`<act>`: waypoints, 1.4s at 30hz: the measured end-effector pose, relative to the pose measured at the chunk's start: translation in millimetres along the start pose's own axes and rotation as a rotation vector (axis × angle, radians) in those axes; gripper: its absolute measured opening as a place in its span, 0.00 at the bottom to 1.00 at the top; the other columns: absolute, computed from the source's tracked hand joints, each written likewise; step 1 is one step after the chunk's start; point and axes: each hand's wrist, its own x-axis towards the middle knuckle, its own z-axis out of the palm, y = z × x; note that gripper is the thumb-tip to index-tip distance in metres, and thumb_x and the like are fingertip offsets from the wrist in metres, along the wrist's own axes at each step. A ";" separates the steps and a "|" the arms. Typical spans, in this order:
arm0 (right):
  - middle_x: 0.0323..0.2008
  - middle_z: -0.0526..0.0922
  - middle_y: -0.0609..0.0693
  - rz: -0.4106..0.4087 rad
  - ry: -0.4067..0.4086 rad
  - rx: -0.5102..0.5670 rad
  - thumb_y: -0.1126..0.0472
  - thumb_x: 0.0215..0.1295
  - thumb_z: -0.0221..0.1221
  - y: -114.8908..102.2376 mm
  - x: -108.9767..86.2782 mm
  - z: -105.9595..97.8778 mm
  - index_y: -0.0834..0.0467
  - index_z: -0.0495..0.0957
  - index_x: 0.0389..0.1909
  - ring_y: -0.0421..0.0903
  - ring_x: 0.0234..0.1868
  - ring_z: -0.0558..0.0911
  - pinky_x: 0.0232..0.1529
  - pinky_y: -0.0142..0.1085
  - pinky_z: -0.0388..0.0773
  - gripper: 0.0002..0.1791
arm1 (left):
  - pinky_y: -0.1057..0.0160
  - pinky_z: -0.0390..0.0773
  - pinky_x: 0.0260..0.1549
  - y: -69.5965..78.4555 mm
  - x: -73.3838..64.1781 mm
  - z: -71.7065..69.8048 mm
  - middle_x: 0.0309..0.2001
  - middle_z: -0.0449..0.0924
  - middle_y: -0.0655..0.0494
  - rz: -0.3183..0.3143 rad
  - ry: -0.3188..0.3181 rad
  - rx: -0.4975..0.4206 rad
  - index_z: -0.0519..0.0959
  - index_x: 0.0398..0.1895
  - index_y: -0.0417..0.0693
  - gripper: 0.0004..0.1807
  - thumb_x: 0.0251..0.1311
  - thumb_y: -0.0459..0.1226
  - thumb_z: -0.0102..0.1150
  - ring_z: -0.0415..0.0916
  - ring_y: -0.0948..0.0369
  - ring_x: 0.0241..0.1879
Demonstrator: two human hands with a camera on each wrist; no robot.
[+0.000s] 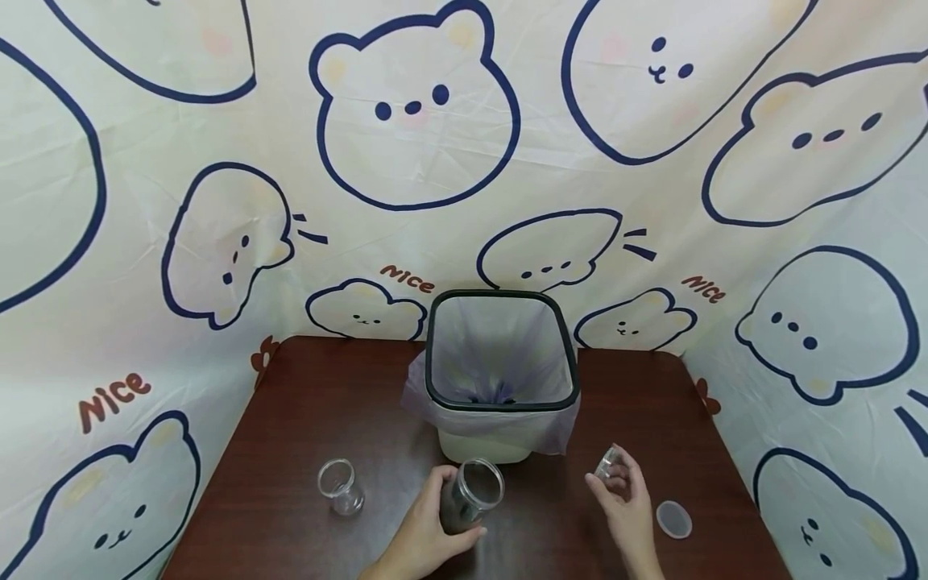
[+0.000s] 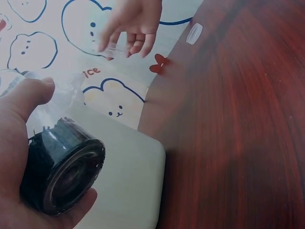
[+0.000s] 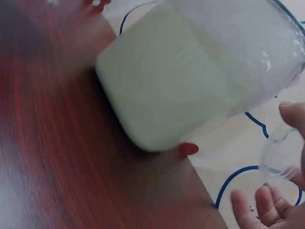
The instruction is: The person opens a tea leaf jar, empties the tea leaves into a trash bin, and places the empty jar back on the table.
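My left hand (image 1: 428, 528) grips a clear jar (image 1: 471, 493) round its side, its mouth tilted up toward the head camera. Dark, shredded contents show through the jar wall (image 2: 66, 167) in the left wrist view. To the right, the right hand (image 1: 625, 503) pinches a small clear cap-like piece (image 1: 607, 461) between thumb and fingers, raised over the table. That same clear piece (image 3: 279, 152) appears at the right edge of the right wrist view. A flat translucent round lid (image 1: 674, 519) lies on the table just right of the right hand.
A pale trash bin (image 1: 482, 445) with a dark rim and purple liner bag (image 1: 420, 395) stands behind the hands. A small clear glass container (image 1: 341, 487) is on the dark wooden table (image 1: 290, 419), left of the left hand. Printed cloth surrounds the table's back and sides.
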 end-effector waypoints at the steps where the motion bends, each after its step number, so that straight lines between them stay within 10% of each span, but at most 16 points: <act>1: 0.43 0.72 0.52 0.013 0.000 -0.041 0.72 0.61 0.68 1.9 1.0 -1.3 0.63 0.65 0.71 0.37 0.38 0.74 0.34 0.25 0.75 0.37 | 0.60 0.72 0.53 0.0 0.1 0.0 0.54 0.73 0.61 0.000 -0.003 -0.001 0.64 0.61 0.53 0.39 0.51 0.48 0.79 0.73 0.62 0.52; 23: 0.41 0.74 0.60 0.094 -0.118 -0.701 0.46 0.57 0.74 34.6 8.3 -26.2 0.75 0.68 0.62 0.51 0.39 0.76 0.39 0.43 0.74 0.45 | 0.61 0.72 0.54 -3.2 0.6 3.1 0.54 0.75 0.64 0.061 0.008 0.007 0.65 0.61 0.56 0.40 0.49 0.48 0.80 0.74 0.65 0.52; 42: 0.53 0.70 0.74 0.138 -0.170 -0.866 0.47 0.47 0.79 56.3 8.9 -23.8 0.70 0.68 0.65 0.68 0.53 0.74 0.49 0.63 0.74 0.50 | 0.60 0.73 0.52 -3.0 -0.5 2.8 0.54 0.74 0.63 0.032 0.004 0.024 0.65 0.61 0.55 0.40 0.50 0.49 0.80 0.74 0.64 0.52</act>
